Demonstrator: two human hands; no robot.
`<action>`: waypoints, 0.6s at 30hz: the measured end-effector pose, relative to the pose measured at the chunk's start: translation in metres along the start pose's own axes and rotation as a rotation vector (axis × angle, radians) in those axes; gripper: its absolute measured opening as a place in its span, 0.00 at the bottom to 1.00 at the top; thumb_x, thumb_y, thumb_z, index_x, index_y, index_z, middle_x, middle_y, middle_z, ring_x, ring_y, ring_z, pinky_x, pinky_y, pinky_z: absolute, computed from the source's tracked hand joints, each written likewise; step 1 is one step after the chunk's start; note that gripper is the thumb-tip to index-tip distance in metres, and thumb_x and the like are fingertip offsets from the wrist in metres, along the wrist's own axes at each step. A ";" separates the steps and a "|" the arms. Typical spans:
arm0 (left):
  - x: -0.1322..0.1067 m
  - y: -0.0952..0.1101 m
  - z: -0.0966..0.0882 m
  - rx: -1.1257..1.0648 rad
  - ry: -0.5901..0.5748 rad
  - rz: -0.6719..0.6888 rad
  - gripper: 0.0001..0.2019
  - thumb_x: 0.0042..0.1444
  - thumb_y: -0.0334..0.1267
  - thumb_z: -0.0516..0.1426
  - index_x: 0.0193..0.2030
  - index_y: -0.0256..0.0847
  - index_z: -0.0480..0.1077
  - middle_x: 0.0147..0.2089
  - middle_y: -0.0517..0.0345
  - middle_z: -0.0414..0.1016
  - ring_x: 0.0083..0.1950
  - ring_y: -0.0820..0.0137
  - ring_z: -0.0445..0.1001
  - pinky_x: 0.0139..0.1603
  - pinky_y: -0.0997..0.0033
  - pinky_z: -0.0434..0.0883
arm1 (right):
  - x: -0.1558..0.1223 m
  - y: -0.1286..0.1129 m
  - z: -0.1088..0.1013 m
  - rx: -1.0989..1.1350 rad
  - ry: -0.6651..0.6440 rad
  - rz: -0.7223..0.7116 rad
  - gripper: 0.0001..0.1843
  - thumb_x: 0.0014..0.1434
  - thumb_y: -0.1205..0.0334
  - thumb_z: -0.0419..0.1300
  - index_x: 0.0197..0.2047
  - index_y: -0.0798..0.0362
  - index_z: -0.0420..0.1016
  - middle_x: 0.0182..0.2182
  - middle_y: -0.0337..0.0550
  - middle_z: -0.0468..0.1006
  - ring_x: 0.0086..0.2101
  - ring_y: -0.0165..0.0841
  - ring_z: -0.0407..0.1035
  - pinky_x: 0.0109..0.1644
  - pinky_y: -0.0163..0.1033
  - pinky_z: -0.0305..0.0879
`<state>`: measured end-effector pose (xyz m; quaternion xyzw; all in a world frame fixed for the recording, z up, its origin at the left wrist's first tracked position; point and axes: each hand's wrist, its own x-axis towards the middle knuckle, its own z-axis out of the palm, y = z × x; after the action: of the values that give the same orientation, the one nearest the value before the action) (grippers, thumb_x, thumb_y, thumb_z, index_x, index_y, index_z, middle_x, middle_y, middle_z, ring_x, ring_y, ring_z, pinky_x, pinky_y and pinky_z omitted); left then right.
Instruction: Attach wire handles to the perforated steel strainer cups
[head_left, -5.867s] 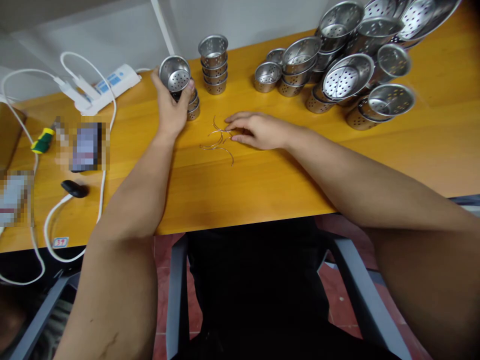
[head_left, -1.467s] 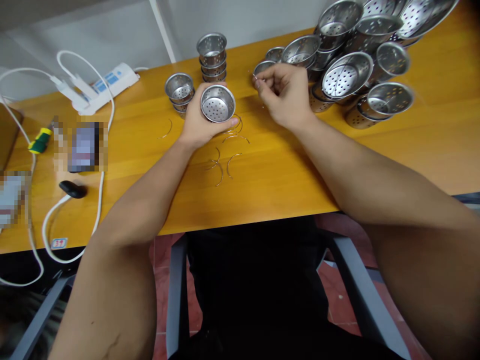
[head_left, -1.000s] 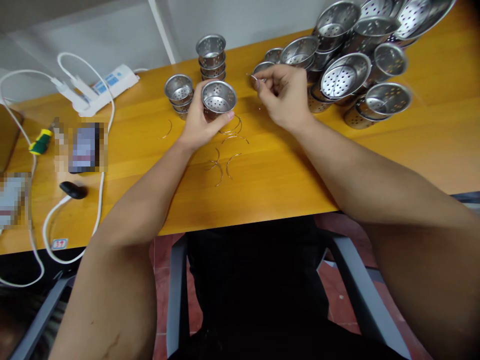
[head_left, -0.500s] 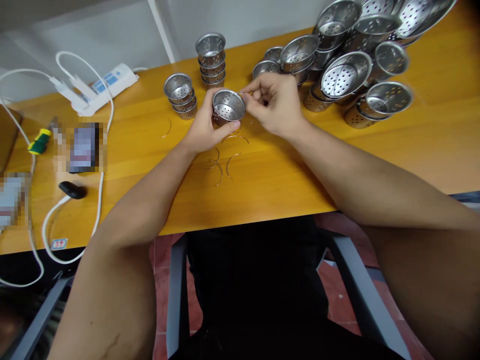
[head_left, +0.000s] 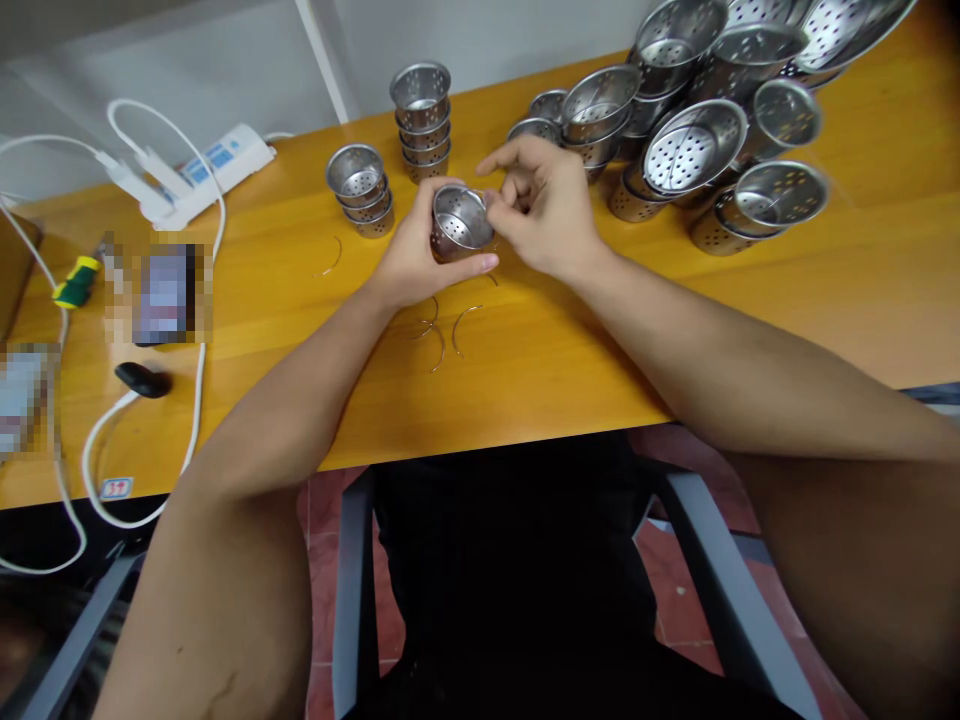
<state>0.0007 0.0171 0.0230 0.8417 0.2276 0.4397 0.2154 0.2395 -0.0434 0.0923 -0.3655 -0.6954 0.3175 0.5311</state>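
Observation:
A small perforated metal cup is tilted in my left hand, whose fingers wrap its far side while the thumb lies along the near side. At the cup's right rim, my right hand has its thumb against the edge. Its index finger is raised and the other fingers are curled; whatever they pinch is too small or hidden to make out. Below the cup, several thin curved wires lie on the table. One more curved wire rests to the left, near a short stack of perforated cups.
A taller cup stack stands behind my left hand. Many larger perforated cups crowd the back right. On the left are a white power strip with cables, a green-yellow screwdriver, a blurred phone and a black object.
The cup has shifted slightly right and tipped more toward my right hand. My right index finger has lifted away from the thumb, and my left thumb has slid out along the cup.

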 end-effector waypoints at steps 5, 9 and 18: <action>0.000 0.008 0.001 0.009 -0.002 -0.039 0.54 0.56 0.90 0.71 0.73 0.52 0.68 0.60 0.50 0.80 0.61 0.47 0.86 0.73 0.37 0.81 | -0.001 -0.014 0.003 -0.005 -0.042 0.032 0.25 0.71 0.28 0.81 0.44 0.38 0.84 0.29 0.39 0.78 0.31 0.43 0.70 0.32 0.50 0.72; 0.001 0.012 -0.002 -0.092 -0.011 -0.061 0.50 0.62 0.93 0.63 0.68 0.51 0.72 0.54 0.53 0.79 0.56 0.51 0.86 0.68 0.38 0.83 | 0.002 -0.029 -0.012 0.165 -0.257 0.063 0.36 0.67 0.16 0.80 0.45 0.43 0.89 0.37 0.41 0.86 0.27 0.34 0.68 0.30 0.45 0.68; 0.002 0.004 -0.003 -0.152 -0.027 -0.064 0.48 0.59 0.81 0.74 0.71 0.50 0.72 0.63 0.46 0.83 0.62 0.47 0.87 0.66 0.41 0.85 | 0.006 -0.033 -0.019 0.209 -0.318 0.040 0.42 0.51 0.14 0.87 0.38 0.44 0.86 0.25 0.36 0.78 0.23 0.33 0.64 0.27 0.42 0.58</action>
<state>0.0000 0.0157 0.0281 0.8212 0.2172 0.4372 0.2956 0.2513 -0.0548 0.1266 -0.2675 -0.7263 0.4522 0.4432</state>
